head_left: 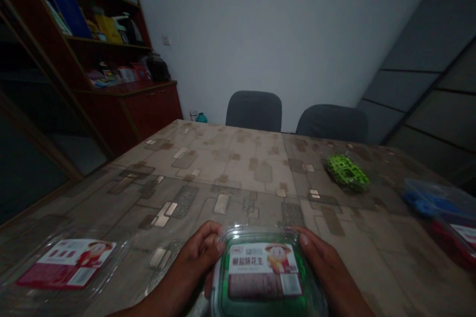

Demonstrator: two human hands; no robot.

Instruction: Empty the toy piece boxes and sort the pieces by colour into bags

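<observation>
Between my two hands is a clear plastic food box (262, 302) with green contents and a white and dark red label on its lid. My left hand (203, 252) grips its left side, fingers curled at the upper left corner. On the opposite side, my right hand (320, 257) holds the box with the thumb along the rim; its other fingers are mostly hidden. The box is at the bottom edge of the view, over the near side of the table, and its lower part is cut off.
A clear plastic lid or box (67, 265) with a similar label lies at left on the patterned table (256, 173). Bright green lattice-like pieces (345, 172) sit at right. Farther right are a clear box with blue contents (427, 200) and a red one (455, 242). Two grey chairs (254, 109) stand behind.
</observation>
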